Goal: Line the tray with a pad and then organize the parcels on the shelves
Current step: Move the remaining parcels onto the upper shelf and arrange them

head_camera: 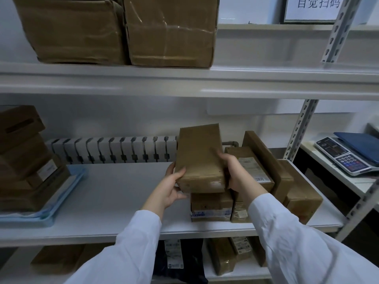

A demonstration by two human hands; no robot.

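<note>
Both hands grasp one brown rectangular cardboard parcel (pixel 200 158) over the white middle shelf (pixel 114 193). Left hand (pixel 171 188): fingers wrapped around the near-left corner. Right hand (pixel 235 173): clasping the right side. The parcel sits above stacked brown boxes (pixel 211 206), just left of a labelled carton (pixel 254 167). Far left, cartons (pixel 26 167) stand on a blue padded tray (pixel 61 199).
</note>
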